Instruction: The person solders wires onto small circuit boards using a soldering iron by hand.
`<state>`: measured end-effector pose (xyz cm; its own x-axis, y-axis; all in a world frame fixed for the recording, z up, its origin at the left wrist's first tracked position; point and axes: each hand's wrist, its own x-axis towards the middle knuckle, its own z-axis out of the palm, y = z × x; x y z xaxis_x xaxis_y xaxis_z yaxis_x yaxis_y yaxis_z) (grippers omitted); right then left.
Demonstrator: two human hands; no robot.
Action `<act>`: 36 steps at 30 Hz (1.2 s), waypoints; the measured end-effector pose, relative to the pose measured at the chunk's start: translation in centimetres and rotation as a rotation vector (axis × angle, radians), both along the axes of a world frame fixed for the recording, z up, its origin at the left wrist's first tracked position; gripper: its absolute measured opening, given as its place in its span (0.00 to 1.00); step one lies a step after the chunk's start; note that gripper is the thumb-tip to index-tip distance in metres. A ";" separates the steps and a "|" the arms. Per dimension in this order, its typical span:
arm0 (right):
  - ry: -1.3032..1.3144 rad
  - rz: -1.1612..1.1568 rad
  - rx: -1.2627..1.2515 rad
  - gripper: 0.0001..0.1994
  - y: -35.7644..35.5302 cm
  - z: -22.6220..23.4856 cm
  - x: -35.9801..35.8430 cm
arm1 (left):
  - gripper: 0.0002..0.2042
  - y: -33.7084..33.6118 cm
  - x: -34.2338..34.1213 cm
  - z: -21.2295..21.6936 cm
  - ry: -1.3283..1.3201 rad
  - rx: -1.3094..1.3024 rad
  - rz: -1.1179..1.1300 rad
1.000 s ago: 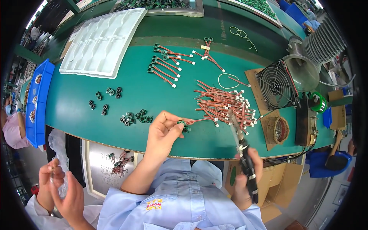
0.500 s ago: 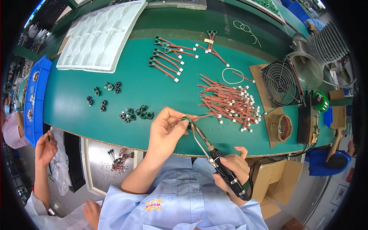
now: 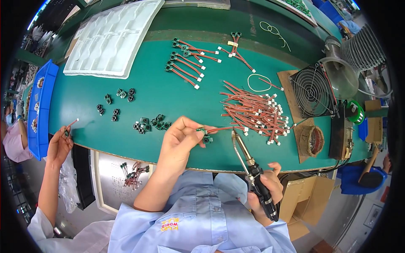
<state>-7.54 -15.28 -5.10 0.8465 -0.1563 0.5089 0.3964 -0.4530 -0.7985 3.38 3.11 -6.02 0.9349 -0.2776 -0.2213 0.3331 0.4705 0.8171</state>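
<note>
Between the thumb and fingers of my left hand (image 3: 180, 141) is a small green circuit board (image 3: 206, 139) with a dark round part. A red-and-black wire (image 3: 221, 129) runs from it toward a white plug beside the wire pile. My right hand (image 3: 268, 189) is wrapped around the black handle of a soldering iron (image 3: 259, 187), which has a thin metal tube along its shaft. The iron's tip is right of the board and apart from it, close to the wire; whether it touches the wire I cannot tell.
Right of my hands lies a pile of red-and-black wires (image 3: 253, 111). Beyond are boards with wires (image 3: 185, 63) and a white tray (image 3: 112, 40); loose boards (image 3: 143, 125) lie left. A fan (image 3: 312, 90) and round pot (image 3: 311, 141) stand right. A co-worker's hand (image 3: 59, 147) holds a wired board.
The soldering iron has moved right, off the board. My left hand has shifted slightly left with the board, whose wire now shows. The co-worker's hand has risen to the table edge.
</note>
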 end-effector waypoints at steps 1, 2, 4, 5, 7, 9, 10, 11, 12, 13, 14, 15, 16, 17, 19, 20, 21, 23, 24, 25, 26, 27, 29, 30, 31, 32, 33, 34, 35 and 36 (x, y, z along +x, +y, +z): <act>-0.031 -0.019 0.028 0.15 0.0 -0.1 0.0 | 0.05 0.1 0.1 0.1 0.029 -0.031 0.004; -0.062 -0.039 0.055 0.15 0.0 -0.1 0.0 | 0.05 0.2 0.2 0.1 0.058 -0.062 0.008; -0.059 -0.031 0.050 0.15 0.0 0.0 0.0 | 0.05 0.3 0.3 0.1 0.068 -0.074 0.007; -0.056 -0.023 0.042 0.15 0.0 0.2 0.1 | 0.05 0.4 0.4 0.1 0.079 -0.088 0.007; -0.050 -0.008 0.025 0.16 0.0 0.3 0.1 | 0.04 0.5 0.4 0.0 0.100 -0.116 0.005; -0.034 0.006 0.010 0.16 -0.1 0.3 0.0 | 0.04 0.5 0.4 0.0 0.088 -0.109 0.004; -0.017 0.019 -0.005 0.15 -0.2 0.2 0.0 | 0.05 0.4 0.3 0.0 0.076 -0.102 0.003; -0.001 0.033 -0.021 0.15 -0.2 0.2 -0.1 | 0.05 0.4 0.3 0.0 0.064 -0.094 0.002; 0.016 0.047 -0.037 0.15 -0.3 0.2 -0.1 | 0.05 0.3 0.2 0.0 0.052 -0.087 0.000; 0.017 0.045 -0.037 0.15 -0.2 0.2 -0.1 | 0.05 0.2 0.1 -0.1 0.054 -0.088 -0.001; 0.047 0.068 -0.059 0.15 -0.1 0.4 0.1 | 0.05 0.1 0.0 -0.1 0.019 -0.050 -0.007; 0.078 0.090 -0.080 0.15 0.0 0.7 0.2 | 0.06 -0.1 -0.2 -0.2 -0.016 -0.013 -0.014; 0.108 0.112 -0.102 0.15 0.1 0.9 0.4 | 0.06 -0.2 -0.4 -0.2 -0.051 0.024 -0.020; 0.139 0.135 -0.123 0.15 0.1 0.9 0.4 | 0.06 -0.3 -0.5 -0.3 -0.085 0.061 -0.027; 0.142 0.128 -0.119 0.15 0.2 0.9 0.3 | 0.06 -0.5 -0.5 -0.1 -0.082 0.072 -0.021; 0.143 0.122 -0.114 0.15 0.2 0.9 0.3 | 0.06 -0.5 -0.4 0.1 -0.081 0.083 -0.015; 0.144 0.116 -0.108 0.15 0.2 0.8 0.3 | 0.06 -0.6 -0.4 0.2 -0.080 0.095 -0.009; 0.146 0.110 -0.103 0.15 0.2 0.8 0.2 | 0.06 -0.7 -0.4 0.3 -0.079 0.107 -0.002; 0.143 0.115 -0.104 0.15 0.2 0.7 0.3 | 0.06 -0.8 -0.4 0.3 -0.081 0.108 0.002; 0.141 0.120 -0.106 0.15 0.2 0.7 0.3 | 0.06 -0.8 -0.5 0.3 -0.083 0.109 0.006; 0.139 0.125 -0.108 0.15 0.2 0.7 0.3 | 0.06 -0.8 -0.5 0.3 -0.086 0.110 0.010; 0.136 0.130 -0.110 0.15 0.2 0.6 0.3 | 0.06 -0.8 -0.5 0.3 -0.088 0.112 0.015; 0.136 0.129 -0.109 0.15 0.2 0.7 0.3 | 0.06 -0.9 -0.5 0.3 -0.087 0.110 0.014; 0.136 0.128 -0.110 0.15 0.2 0.7 0.3 | 0.06 -0.9 -0.5 0.3 -0.086 0.107 0.014; 0.136 0.127 -0.110 0.15 0.2 0.7 0.4 | 0.06 -0.9 -0.5 0.3 -0.084 0.105 0.014; 0.135 0.127 -0.110 0.15 0.2 0.7 0.4 | 0.06 -0.9 -0.5 0.3 -0.083 0.103 0.014; 0.135 0.126 -0.109 0.15 0.2 0.7 0.4 | 0.06 -0.8 -0.6 0.2 -0.083 0.104 0.013; 0.135 0.127 -0.110 0.15 0.2 0.7 0.4 | 0.06 -0.7 -0.6 0.1 -0.091 0.099 0.000; 0.134 0.128 -0.111 0.15 0.2 0.7 0.4 | 0.07 -0.6 -0.6 0.0 -0.098 0.095 -0.014; 0.134 0.128 -0.112 0.16 0.2 0.7 0.4 | 0.07 -0.5 -0.6 -0.2 -0.106 0.091 -0.029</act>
<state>-7.15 -15.10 -4.45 0.9171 0.0082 0.3987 0.3502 -0.4946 -0.7955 2.81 2.58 -6.20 0.9462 -0.2879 -0.1476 0.2553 0.3844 0.8872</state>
